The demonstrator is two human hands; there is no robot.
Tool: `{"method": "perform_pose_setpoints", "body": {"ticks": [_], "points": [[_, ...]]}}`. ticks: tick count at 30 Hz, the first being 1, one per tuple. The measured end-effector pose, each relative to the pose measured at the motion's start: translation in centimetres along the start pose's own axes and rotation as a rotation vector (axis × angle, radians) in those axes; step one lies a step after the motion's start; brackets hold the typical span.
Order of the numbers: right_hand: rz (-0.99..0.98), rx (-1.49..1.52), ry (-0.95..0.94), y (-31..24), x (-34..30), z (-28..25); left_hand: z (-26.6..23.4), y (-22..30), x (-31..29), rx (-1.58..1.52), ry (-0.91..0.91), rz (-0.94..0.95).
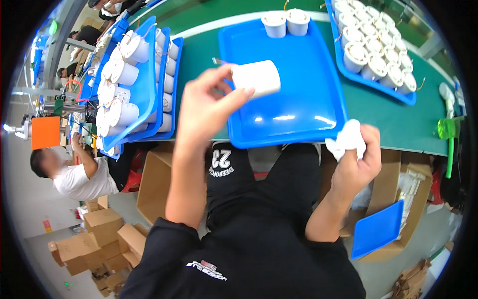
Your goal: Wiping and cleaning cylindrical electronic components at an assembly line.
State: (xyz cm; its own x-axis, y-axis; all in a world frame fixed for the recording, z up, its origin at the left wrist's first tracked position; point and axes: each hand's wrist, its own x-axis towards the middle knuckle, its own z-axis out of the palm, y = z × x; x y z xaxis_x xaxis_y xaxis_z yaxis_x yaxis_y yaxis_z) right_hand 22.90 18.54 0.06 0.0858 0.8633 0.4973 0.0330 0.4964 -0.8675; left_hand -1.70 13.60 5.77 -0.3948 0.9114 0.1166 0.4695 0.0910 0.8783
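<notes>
My left hand (209, 97) grips a white cylindrical canister (259, 78) on its side, above the blue tray (294, 112). A short wire end sticks out beyond the fingers at the canister's left end. My right hand (359, 154) pinches a crumpled white cloth or tissue (347, 139) by the tray's near right corner. Two similar white canisters (286, 24) stand upright at the far edge of the same tray, with thin wires rising from their tops.
To the left are stacked blue trays (154, 79) full of white canisters; another loaded tray (343, 65) lies far right. A green bottle (445, 128) is at the right edge of the green table (388, 122). Cardboard boxes (154, 174) stand below. A co-worker (82, 174) sits at left.
</notes>
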Motion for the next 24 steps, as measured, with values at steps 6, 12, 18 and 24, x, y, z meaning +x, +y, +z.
{"method": "perform_pose_setpoints", "body": {"ticks": [6, 12, 18, 24], "points": [[0.082, 0.049, 0.056, 1.7, -0.7, -2.6, 0.2, -1.2, 15.1, 0.820, 0.006, 0.040], [0.100, 0.000, 0.028, 2.4, -1.1, -3.9, 0.3, -4.0, 21.4, 0.876, -0.116, 0.017], [0.255, 0.045, 0.061, 2.8, -1.4, -4.9, 1.5, -0.7, 16.4, 0.759, 0.086, 0.253], [0.149, 0.060, -0.128, 2.8, -1.3, -3.2, -14.4, 6.5, 1.0, 0.781, -0.134, 0.445]]}}
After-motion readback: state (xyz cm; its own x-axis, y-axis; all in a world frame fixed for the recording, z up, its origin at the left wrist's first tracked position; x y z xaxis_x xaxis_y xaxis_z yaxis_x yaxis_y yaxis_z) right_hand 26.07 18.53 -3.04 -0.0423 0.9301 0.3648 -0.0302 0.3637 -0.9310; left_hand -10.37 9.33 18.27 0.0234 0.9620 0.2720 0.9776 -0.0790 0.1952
